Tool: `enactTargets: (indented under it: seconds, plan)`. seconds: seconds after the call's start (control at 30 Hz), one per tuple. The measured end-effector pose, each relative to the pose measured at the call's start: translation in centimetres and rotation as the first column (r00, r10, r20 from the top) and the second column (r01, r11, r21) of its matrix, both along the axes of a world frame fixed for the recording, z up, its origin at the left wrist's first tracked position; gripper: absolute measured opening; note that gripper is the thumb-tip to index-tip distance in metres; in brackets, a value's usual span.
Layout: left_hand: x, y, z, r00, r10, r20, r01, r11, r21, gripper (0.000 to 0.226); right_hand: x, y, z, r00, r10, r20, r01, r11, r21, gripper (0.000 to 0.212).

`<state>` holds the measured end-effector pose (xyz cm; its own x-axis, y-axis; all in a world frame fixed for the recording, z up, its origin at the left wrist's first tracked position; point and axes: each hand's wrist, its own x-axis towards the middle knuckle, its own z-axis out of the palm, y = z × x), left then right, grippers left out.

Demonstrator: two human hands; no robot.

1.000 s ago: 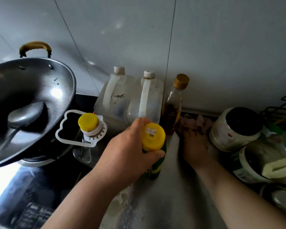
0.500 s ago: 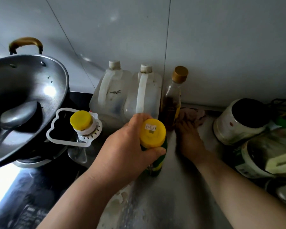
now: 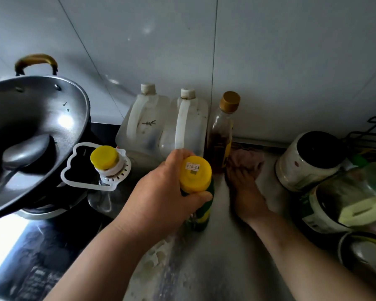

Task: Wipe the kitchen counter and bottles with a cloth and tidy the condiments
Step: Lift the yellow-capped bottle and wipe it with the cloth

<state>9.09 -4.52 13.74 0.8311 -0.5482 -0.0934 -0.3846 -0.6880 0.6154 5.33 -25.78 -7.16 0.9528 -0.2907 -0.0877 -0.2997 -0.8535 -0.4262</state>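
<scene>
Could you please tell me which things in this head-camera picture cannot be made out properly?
- Cloth: the right hand covers its near part.
- Green bottle: the left hand hides most of the body; the label cannot be read.
- Price sticker on its yellow cap: too small to read fully.
- Wok: cut off by the left edge.
- Jars at right: dim, partly overlapping, the nearest cut off by the edge.

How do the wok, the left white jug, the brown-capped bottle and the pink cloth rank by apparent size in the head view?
1. wok, though nearest the camera
2. left white jug
3. brown-capped bottle
4. pink cloth, partly under the right hand
</scene>
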Motion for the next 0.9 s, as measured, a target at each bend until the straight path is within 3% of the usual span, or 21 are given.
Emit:
enactTargets:
  seconds: [0.13,0.2,0.27,0.33,0.53,0.7,0.9]
  plan:
    - [-0.3,-0.5,0.4,1.0,-0.001,-0.007,0.002,0.999,0.033,0.066,-7.1,1.7,0.0,0.993,-0.112,-0.035,0.112,0.994,0.017,0.062]
    - [-0.5,-1.1,0.9,1.0,-0.009,0.002,0.009,0.999,0.049,0.067,-9.2,2.2,1.1,0.983,-0.173,-0.063,0.165,0.979,-0.122,0.06]
    - [-1.2,-2.3,1.3,0.999,-0.049,0.004,0.048,0.997,0.061,0.069,-10.1,2.3,3.8,0.946,-0.25,-0.208,0.204,0.954,-0.219,0.041]
    - [-1.8,-4.0,1.5,0.994,-0.113,0.011,0.112,0.991,0.079,0.069,-10.0,2.0,5.6,0.922,-0.269,-0.278,0.217,0.954,-0.205,0.03]
    - [-1.4,-9.7,1.3,0.986,-0.168,-0.01,0.168,0.984,0.056,0.068,-11.0,-0.4,6.0,0.857,-0.296,-0.421,0.307,0.951,-0.044,0.08]
    - [0.8,-14.3,0.5,0.985,-0.173,0.018,0.172,0.985,0.022,0.067,-11.8,-1.1,5.6,0.798,-0.25,-0.548,0.28,0.959,-0.029,0.066]
    - [2.8,-17.3,0.9,0.967,-0.205,0.154,0.188,0.975,0.117,0.071,-10.0,-1.0,4.2,0.851,-0.334,-0.405,0.332,0.94,-0.077,0.06]
